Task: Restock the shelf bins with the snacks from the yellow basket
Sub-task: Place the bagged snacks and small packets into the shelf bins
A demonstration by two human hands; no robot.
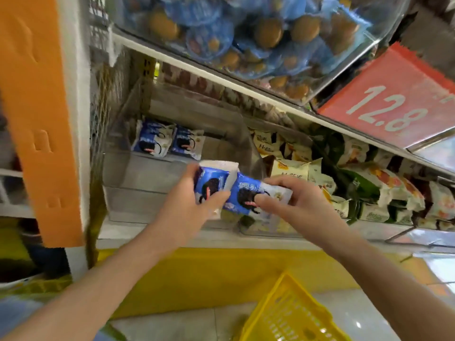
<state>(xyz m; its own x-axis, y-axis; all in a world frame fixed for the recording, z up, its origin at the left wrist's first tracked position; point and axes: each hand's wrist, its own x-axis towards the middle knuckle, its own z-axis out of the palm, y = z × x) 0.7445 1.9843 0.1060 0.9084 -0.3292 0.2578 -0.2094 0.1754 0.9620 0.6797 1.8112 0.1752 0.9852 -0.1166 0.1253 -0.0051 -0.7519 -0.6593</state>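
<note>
Two blue snack packs are in my fingers, one for each hand. My left hand (189, 205) has its fingers (194, 169) and thumb curled round the left pack (213, 180), which stands almost upright. My right hand (295, 200) pinches the right pack (245, 194) between the thumb and the other fingers. That one lies slanted, with its long side pointing up and left, toward the clear bin (138, 175). The two packs touch in the middle.

Both packs are at the front of the clear bin, near its front wall, and not yet set down inside. The open space in the bin lies ahead of my fingers and a bit to the left. My left hand is nearer to it, so I think the left pack should go in first, pushed forward and down.

At the back of the clear bin sit two more blue packs (152, 141), side by side. There is lots of room in front of them.

Right of the clear bin is another bin full of yellow and green packs (290, 168). Above the clear bin are blue bags (246, 33) of round brown things, and a red price sign (394, 99) up to the right. Below the clear bin, by my right arm, is the yellow basket (290, 313). I cannot tell what is in it.
</note>
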